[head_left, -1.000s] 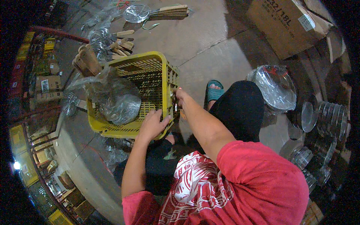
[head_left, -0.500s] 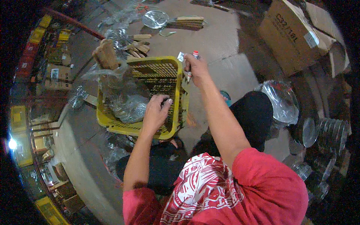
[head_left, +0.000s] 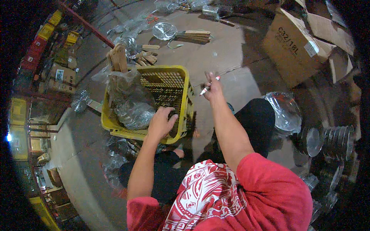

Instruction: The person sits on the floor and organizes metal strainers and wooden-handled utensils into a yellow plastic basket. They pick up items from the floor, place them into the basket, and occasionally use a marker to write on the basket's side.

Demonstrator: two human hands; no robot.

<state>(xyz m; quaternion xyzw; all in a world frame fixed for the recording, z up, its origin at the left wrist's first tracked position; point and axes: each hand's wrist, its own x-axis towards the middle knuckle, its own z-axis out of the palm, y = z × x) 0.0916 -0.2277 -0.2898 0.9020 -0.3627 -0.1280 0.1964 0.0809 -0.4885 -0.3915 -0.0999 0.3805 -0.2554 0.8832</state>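
A yellow plastic basket (head_left: 145,135) stands on the floor in front of me. My left hand (head_left: 163,122) is over its near right part, thumb apart from the loosely bent fingers, with nothing seen in it. In the basket's left side, clear plastic bags (head_left: 135,111) wrap tools whose wooden handles (head_left: 118,57) stick up past the rim. To the right of the basket, my right hand (head_left: 212,85) is closed round a white marker pen (head_left: 206,90) with red at its end. Beyond that hand, a small pale scrap (head_left: 214,54) lies on the floor.
Wire strainers (head_left: 165,31) with wooden handles lie beyond the basket. An open cardboard box (head_left: 289,50) stands at the far right. Nearer on the right are a plastic-wrapped round bundle (head_left: 284,112) and a row of round metal pieces (head_left: 339,141). Shelved boxes (head_left: 59,77) line the left.
My right hand has moved down and to the right, away from the basket's corner. The small white label it held is out of its fingers; the marker stays. My left hand has barely moved.
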